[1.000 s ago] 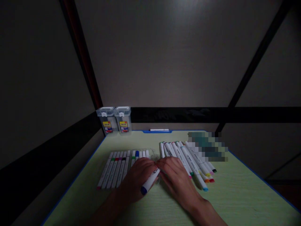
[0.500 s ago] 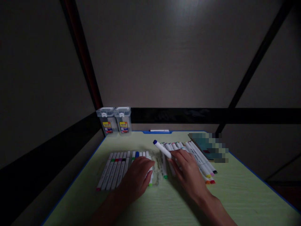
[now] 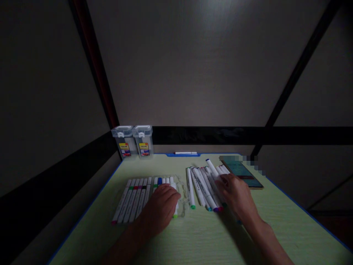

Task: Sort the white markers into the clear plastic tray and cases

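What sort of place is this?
Probably an indoor desk used for drawing or colouring, judging by the pale green tabletop, the many white markers laid on it, and the two clear lidded boxes at its far left corner. Home or classroom, I can't tell.

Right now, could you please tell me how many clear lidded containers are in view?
2: the left container is at the far left corner of the table, and the right container is directly beside it. No others show.
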Demonstrator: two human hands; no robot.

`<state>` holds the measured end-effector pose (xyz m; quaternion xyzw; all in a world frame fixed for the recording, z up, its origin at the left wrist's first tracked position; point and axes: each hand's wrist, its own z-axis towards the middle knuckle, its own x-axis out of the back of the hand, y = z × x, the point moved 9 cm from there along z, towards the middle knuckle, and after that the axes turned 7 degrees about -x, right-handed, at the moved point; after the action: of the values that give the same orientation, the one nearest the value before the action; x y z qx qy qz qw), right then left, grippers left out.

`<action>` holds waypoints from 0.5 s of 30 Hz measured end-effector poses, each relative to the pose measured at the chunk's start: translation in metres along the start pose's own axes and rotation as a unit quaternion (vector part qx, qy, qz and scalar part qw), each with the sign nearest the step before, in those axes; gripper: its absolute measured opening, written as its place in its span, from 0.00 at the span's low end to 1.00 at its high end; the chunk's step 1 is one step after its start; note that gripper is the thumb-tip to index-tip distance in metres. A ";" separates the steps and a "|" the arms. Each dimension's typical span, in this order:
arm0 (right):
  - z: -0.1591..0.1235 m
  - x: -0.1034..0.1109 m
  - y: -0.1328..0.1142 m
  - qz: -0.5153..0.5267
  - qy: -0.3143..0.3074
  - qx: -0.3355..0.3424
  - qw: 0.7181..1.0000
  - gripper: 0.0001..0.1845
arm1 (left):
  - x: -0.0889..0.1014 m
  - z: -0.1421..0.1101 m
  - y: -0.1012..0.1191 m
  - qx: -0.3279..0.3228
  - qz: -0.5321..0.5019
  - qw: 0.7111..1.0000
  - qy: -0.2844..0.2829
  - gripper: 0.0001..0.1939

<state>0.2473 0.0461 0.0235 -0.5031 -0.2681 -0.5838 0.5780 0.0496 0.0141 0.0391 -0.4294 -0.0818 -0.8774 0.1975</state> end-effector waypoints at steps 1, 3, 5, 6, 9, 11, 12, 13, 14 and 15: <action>0.001 -0.002 0.005 -0.011 -0.009 -0.013 1.000 0.09 | -0.002 -0.001 -0.003 0.007 0.005 1.000 -0.008 0.10; 0.002 -0.005 0.011 -0.028 -0.024 -0.028 0.999 0.09 | -0.005 -0.003 -0.010 0.026 0.024 0.999 -0.024 0.10; 0.002 -0.008 0.016 -0.034 -0.035 -0.036 0.998 0.09 | -0.006 -0.007 -0.021 0.054 0.049 0.997 -0.037 0.10; 0.002 -0.009 0.018 -0.035 -0.039 -0.039 0.998 0.10 | -0.006 -0.010 -0.027 0.068 0.061 0.995 -0.041 0.10; 0.002 -0.012 0.022 -0.034 -0.045 -0.044 0.997 0.11 | -0.005 -0.017 -0.043 0.104 0.089 0.990 -0.048 0.11; 0.003 -0.014 0.024 -0.034 -0.045 -0.044 0.997 0.11 | -0.006 -0.021 -0.050 0.117 0.098 0.987 -0.056 0.11; 0.003 -0.014 0.025 -0.034 -0.045 -0.043 0.997 0.11 | -0.007 -0.022 -0.052 0.121 0.102 0.986 -0.059 0.11; 0.004 -0.015 0.026 -0.032 -0.046 -0.042 0.998 0.11 | -0.008 -0.023 -0.053 0.124 0.104 0.985 -0.061 0.11; 0.004 -0.016 0.026 -0.029 -0.047 -0.040 0.998 0.11 | -0.009 -0.024 -0.054 0.125 0.105 0.985 -0.064 0.11; 0.004 -0.016 0.026 -0.026 -0.046 -0.039 0.998 0.11 | -0.010 -0.025 -0.055 0.126 0.104 0.984 -0.067 0.11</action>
<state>0.2704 0.0515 0.0034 -0.5444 -0.2850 -0.5849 0.5295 0.0145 0.0586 0.0177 -0.4651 -0.1600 -0.8039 0.3345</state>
